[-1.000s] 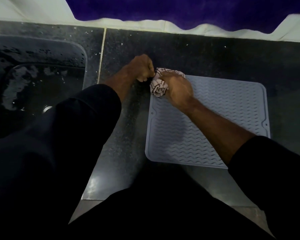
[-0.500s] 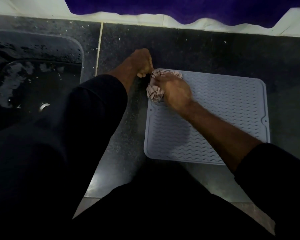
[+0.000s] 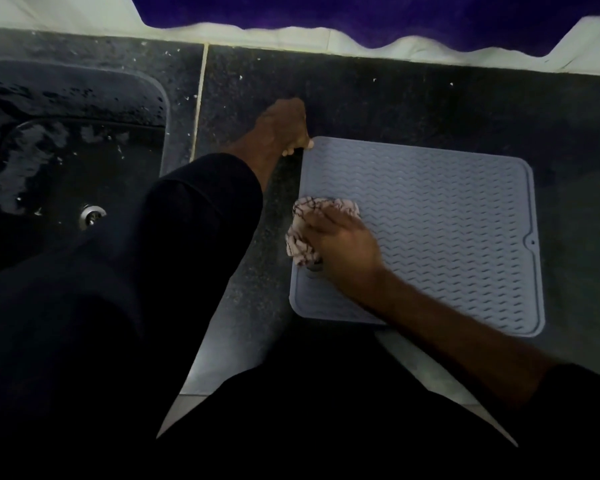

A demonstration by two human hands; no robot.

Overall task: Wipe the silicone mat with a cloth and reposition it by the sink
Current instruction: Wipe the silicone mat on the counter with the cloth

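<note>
Left hand (image 3: 284,128) pinches far-left corner of mat (image 3: 430,230) on table (image 3: 395,98), right hand (image 3: 343,244) grips cloth (image 3: 303,237) at left edge; hard rubbing could bunch mat.

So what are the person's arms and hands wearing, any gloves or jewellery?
Both hands are bare, with no gloves. The left hand and right hand show no rings or watch that I can make out. Each arm has a plain dark sleeve pushed up, leaving the forearms uncovered.
</note>
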